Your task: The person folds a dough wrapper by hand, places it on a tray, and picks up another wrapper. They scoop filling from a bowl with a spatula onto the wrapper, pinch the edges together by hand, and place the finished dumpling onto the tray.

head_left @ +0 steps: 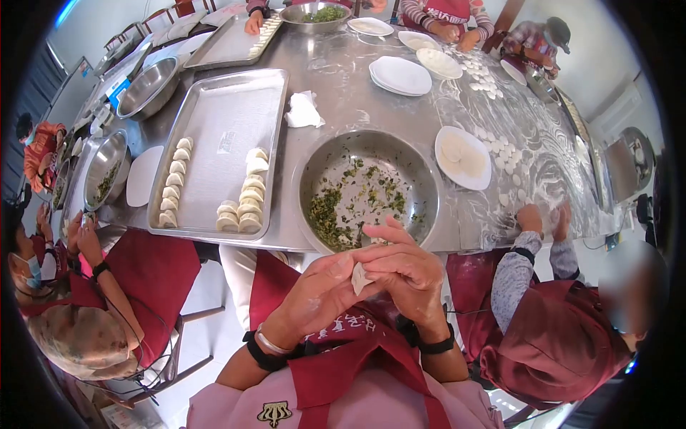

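Note:
Both of my hands meet in front of my apron, just below the near rim of a steel bowl [427,236] with chopped green filling [325,207]. A small pale dumpling [359,279] is pinched between them. My left hand [314,289] holds it from the left side, and my right hand [407,272] presses on it with bent fingers. Left of the bowl lies a metal tray [214,118] with folded dumplings in rows, one row [175,182] along its left side and a group [250,196] at its right.
A crumpled white cloth [304,110], stacked white plates [401,76] and a plate of round wrappers [463,157] lie on the steel table. Flour and dough discs [500,154] cover its right part. Co-workers sit close on both sides [561,336] [86,307]; others are across the table.

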A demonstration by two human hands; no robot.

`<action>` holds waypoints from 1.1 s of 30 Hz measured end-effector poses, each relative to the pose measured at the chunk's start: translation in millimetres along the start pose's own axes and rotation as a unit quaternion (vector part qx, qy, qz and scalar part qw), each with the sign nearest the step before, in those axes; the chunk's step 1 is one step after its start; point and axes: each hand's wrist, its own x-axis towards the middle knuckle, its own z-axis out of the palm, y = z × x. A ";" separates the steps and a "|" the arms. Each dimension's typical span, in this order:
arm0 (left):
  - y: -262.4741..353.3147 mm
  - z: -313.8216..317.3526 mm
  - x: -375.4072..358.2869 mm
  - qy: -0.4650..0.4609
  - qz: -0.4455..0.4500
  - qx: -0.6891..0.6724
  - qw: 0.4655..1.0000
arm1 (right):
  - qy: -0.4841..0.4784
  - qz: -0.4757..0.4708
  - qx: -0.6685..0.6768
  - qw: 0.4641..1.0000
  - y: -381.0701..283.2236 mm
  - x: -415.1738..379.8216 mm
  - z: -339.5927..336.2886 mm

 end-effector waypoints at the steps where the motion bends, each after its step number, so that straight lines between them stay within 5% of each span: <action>1: 0.0 0.5 -0.3 0.000 -0.002 0.001 1.000 | 0.003 0.001 -0.005 1.000 -0.4 -0.7 0.6; 7: -4.5 -10.8 -1.8 0.015 0.002 0.006 1.000 | -0.007 0.016 -0.063 0.998 -11.9 6.5 -0.2; 16: -13.1 -6.1 1.4 0.035 0.110 0.112 0.987 | 0.144 0.019 0.015 0.989 -5.1 1.4 22.9; 28: -14.9 -4.5 -0.2 0.077 0.141 0.230 0.960 | 0.096 -0.001 -0.072 0.993 -9.9 6.7 16.0; 33: -5.8 3.0 -8.3 0.106 0.099 0.418 0.897 | 0.062 -0.026 -0.081 0.994 -8.4 3.3 13.2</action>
